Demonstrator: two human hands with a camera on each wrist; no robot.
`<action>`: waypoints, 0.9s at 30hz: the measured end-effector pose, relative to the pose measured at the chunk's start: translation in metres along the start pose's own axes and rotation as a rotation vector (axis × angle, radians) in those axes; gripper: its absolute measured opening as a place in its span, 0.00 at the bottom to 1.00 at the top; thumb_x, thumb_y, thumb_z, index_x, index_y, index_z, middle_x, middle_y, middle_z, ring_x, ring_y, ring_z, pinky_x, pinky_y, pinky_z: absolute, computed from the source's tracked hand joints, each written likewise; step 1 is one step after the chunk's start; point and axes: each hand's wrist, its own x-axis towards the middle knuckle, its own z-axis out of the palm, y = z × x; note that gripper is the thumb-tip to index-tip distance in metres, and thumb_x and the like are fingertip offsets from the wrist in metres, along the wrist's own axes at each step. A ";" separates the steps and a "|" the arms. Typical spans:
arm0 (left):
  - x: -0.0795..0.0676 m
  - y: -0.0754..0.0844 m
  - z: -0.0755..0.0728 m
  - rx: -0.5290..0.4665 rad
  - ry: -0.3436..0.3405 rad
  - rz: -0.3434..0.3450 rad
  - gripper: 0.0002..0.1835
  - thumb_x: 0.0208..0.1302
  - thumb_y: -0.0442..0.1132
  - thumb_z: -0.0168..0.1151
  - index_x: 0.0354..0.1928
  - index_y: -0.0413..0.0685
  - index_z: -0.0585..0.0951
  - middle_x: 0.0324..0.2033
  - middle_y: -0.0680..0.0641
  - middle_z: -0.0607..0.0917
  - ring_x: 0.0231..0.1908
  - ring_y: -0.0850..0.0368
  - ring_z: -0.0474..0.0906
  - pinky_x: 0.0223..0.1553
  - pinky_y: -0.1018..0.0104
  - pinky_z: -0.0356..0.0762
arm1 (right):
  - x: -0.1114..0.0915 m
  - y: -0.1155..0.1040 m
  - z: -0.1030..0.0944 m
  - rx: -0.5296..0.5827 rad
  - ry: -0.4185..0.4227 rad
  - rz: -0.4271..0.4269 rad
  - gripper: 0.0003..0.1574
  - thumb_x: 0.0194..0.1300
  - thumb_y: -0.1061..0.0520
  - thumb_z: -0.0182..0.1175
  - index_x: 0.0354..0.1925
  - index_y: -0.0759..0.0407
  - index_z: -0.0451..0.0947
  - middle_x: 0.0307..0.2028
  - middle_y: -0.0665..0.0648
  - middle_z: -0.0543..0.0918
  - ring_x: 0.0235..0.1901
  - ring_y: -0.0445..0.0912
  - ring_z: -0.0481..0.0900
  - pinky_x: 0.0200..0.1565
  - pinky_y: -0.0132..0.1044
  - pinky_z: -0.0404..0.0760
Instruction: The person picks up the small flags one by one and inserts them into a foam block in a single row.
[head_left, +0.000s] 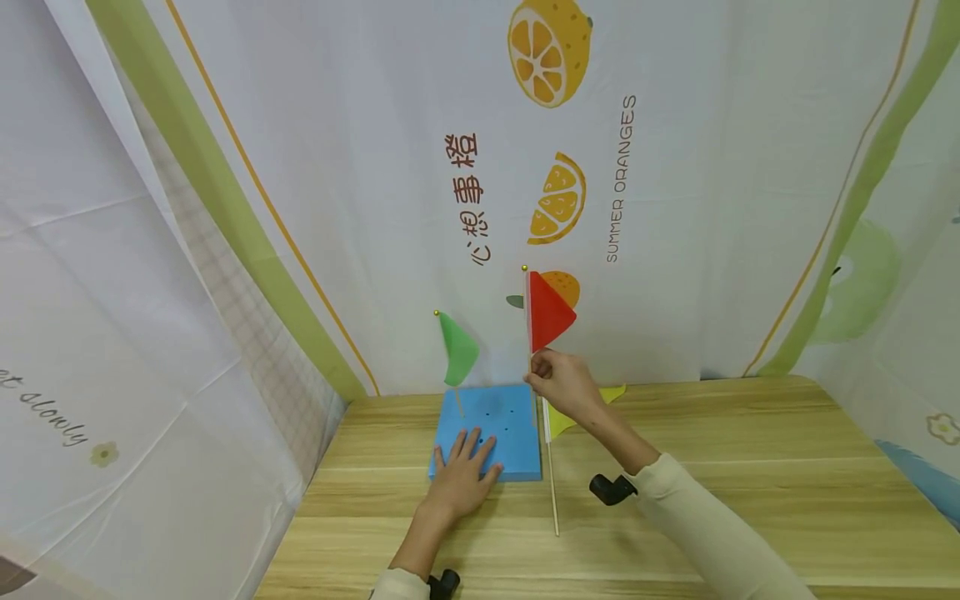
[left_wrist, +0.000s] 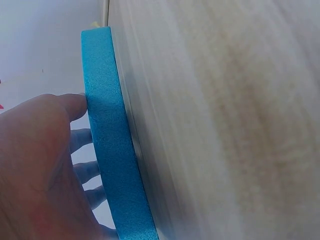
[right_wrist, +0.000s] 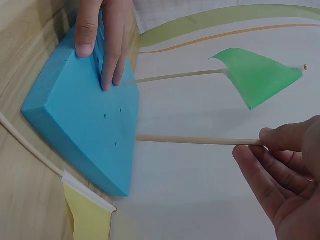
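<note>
My right hand pinches the wooden stick of a red triangular flag, just below the cloth. The stick is upright, with its lower end by the far right edge of a blue foam block; I cannot tell whether it sits in a hole. Fingers spread, my left hand rests on the block's near left part, and its thumb touches the near edge in the left wrist view. A green flag stands, slightly tilted, at the block's far left. Several small holes show in the block's top.
A yellow flag lies on the wooden table, its stick just right of the block. Behind the table hangs a white curtain with printed oranges. Black wrist mounts show at both sleeves.
</note>
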 end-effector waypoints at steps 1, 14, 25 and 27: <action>0.000 0.000 0.000 0.000 0.000 0.000 0.32 0.82 0.57 0.54 0.81 0.51 0.69 0.83 0.37 0.61 0.83 0.31 0.53 0.74 0.16 0.44 | 0.001 0.000 0.001 -0.010 0.004 -0.002 0.06 0.70 0.59 0.72 0.38 0.60 0.84 0.31 0.54 0.89 0.30 0.43 0.86 0.37 0.35 0.88; 0.001 -0.002 0.003 0.018 -0.008 -0.009 0.33 0.83 0.58 0.53 0.81 0.52 0.69 0.83 0.38 0.61 0.83 0.32 0.53 0.74 0.16 0.44 | 0.014 -0.007 0.015 -0.061 0.029 -0.021 0.08 0.68 0.58 0.74 0.36 0.60 0.84 0.31 0.55 0.89 0.31 0.44 0.87 0.37 0.37 0.88; 0.002 -0.001 0.002 0.012 -0.011 -0.014 0.32 0.83 0.57 0.52 0.81 0.52 0.69 0.83 0.38 0.61 0.83 0.32 0.53 0.74 0.16 0.44 | 0.024 -0.010 0.026 -0.087 0.021 -0.025 0.07 0.69 0.59 0.73 0.36 0.60 0.84 0.31 0.55 0.90 0.31 0.45 0.87 0.39 0.38 0.89; 0.002 -0.001 0.002 0.004 -0.005 -0.009 0.32 0.83 0.57 0.53 0.80 0.52 0.70 0.83 0.38 0.61 0.83 0.32 0.53 0.74 0.15 0.43 | 0.026 -0.011 0.028 -0.095 0.017 -0.028 0.07 0.69 0.59 0.73 0.37 0.61 0.85 0.32 0.55 0.90 0.32 0.45 0.87 0.39 0.38 0.89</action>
